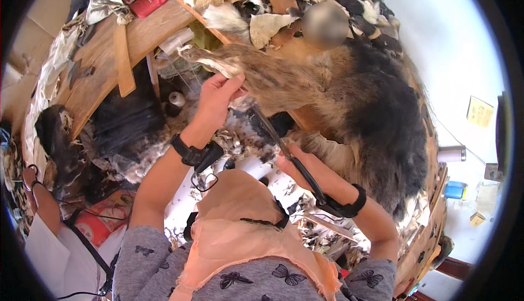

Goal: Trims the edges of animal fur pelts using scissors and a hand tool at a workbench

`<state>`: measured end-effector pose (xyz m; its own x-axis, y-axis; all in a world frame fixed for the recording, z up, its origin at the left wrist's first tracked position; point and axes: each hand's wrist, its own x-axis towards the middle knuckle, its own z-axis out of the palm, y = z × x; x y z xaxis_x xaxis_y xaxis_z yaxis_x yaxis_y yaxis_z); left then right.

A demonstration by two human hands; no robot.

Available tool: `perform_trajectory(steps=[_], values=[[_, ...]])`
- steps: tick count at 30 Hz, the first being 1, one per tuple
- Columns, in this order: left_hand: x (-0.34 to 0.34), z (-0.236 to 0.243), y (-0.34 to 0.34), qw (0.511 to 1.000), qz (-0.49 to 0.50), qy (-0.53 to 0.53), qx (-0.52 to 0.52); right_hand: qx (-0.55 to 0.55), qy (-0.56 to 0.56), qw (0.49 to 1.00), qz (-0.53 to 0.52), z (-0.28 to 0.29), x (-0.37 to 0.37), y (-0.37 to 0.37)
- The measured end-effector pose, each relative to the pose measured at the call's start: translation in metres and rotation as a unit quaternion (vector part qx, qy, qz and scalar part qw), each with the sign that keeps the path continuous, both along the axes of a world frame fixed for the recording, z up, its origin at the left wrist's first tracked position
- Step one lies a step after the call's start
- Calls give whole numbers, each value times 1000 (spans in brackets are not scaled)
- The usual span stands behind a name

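Observation:
My left hand (221, 96) pinches the edge of a long brown fur pelt (295, 80) between thumb and fingers. From there the pelt stretches right, joining a broad black and tan furry part (382, 126). My right hand (314, 172) is closed round a long, narrow, dark tool (273, 134). The tool slants up and left, and its far end comes close to the pelt's lower edge near my left hand. Its exact kind cannot be made out. A pale hide side shows at the pelt's left tip.
Fur scraps (273, 28) heap at the far side. Wooden boards (136, 33) frame a dark opening at left, with a white thread spool (177, 99) inside. Another person's arm (43, 208) is at far left. A white wall (453, 55) stands at right.

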<state>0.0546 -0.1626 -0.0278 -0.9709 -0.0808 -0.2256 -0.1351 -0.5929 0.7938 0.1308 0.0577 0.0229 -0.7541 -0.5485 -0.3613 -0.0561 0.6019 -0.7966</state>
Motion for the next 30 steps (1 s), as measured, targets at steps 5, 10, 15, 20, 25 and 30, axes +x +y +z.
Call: perform_trajectory(steps=[5,10,15,20,25,30], values=[[13,2,-5,984,5,72,-162,-34,5,994,-107,-9,-10,-23],[17,-8,-12,972,-6,55,-228,-16,32,995,-96,-17,-17,-26],[24,-11,-7,971,-1,32,-239,-1,55,993,-100,-19,-14,-25],[26,-11,-9,987,21,18,-158,1,189,979,-75,-16,-10,-23],[38,-12,-17,988,-34,-4,-153,-8,183,980,-78,-19,-25,-41],[45,-13,-21,985,-69,-13,-158,-19,96,987,-125,-14,-26,-54]])
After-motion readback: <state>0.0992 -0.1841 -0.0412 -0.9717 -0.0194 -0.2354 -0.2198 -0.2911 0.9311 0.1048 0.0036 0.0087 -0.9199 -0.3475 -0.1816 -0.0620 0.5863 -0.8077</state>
